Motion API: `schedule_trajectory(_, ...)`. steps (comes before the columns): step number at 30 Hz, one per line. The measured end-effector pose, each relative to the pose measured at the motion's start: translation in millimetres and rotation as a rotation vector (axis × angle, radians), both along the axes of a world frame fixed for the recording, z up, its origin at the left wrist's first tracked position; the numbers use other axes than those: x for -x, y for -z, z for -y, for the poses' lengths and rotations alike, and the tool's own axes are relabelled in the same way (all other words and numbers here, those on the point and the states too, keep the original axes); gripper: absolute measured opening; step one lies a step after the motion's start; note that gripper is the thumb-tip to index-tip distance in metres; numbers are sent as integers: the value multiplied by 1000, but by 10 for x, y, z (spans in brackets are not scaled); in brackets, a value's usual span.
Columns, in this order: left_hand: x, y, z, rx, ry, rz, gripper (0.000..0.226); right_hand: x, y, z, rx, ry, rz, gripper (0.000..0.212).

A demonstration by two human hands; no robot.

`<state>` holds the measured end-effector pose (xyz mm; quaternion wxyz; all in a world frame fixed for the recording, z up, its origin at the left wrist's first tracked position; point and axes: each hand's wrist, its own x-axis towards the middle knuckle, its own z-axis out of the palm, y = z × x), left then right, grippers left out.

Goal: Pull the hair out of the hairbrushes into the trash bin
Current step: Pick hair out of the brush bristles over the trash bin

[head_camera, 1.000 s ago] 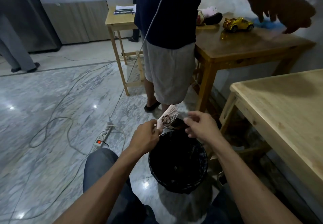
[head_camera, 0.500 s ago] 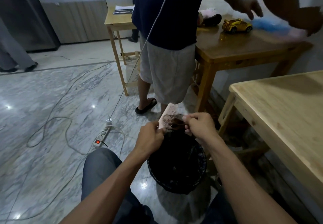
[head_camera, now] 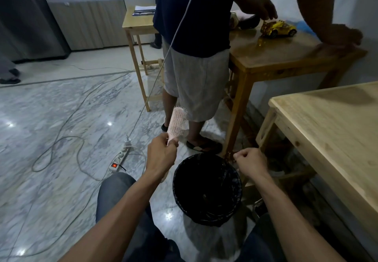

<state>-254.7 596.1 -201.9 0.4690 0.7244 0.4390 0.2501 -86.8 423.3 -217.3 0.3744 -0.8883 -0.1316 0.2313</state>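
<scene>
My left hand [head_camera: 161, 155] grips the handle of a pink hairbrush [head_camera: 177, 125] and holds it upright, left of and beyond the bin, bristles turned right. No dark clump shows on the bristles. The black-lined trash bin [head_camera: 175, 182] stands on the floor between my knees. My right hand [head_camera: 250, 162] hovers at the bin's far right rim, fingers curled and thumb pinched against them. A few faint brown strands of hair [head_camera: 230, 156] show at its fingertips.
A person in grey shorts [head_camera: 196, 81] stands just beyond the bin, sandalled foot [head_camera: 204, 146] near its rim. A pale wooden table [head_camera: 331, 130] is at the right, a darker table [head_camera: 286, 57] with a yellow toy car [head_camera: 278, 28] behind. A power strip [head_camera: 119, 159] and cables lie left.
My right hand pulled the dark hair clump off the brush and moved right and down to the bin's rim. My left hand swung the brush left and upright.
</scene>
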Motion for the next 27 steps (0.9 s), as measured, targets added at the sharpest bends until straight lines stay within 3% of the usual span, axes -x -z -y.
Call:
schedule_trajectory(4, -11, -42, 32, -22, 41, -3, 13, 44, 84, -30, -103, 2, -93, 14)
schedule_trajectory(9, -53, -17, 99, -49, 129, -8, 17, 81, -71, -109, -60, -85, -85, 17)
schedule_trajectory(12, -91, 32, 127, -85, 148, -11, 23, 126, -181, -207, -227, -84, -115, 20)
schedule_trajectory(17, -160, 80, 278, -121, 212, 17, 27, 191, -289, -419, -432, -136, -374, 35)
schedule_trajectory(21, -171, 87, 409, -135, 288, 71, 35, 276, -290, -505, -528, -9, -456, 15)
schedule_trajectory(24, -160, 101, 433, -220, 310, 41, 38, 301, -233, -512, -453, 116, -421, 19)
schedule_trajectory(27, -159, 143, 440, -396, 315, -111, 38, 355, -226, -473, -211, 66, -144, 24)
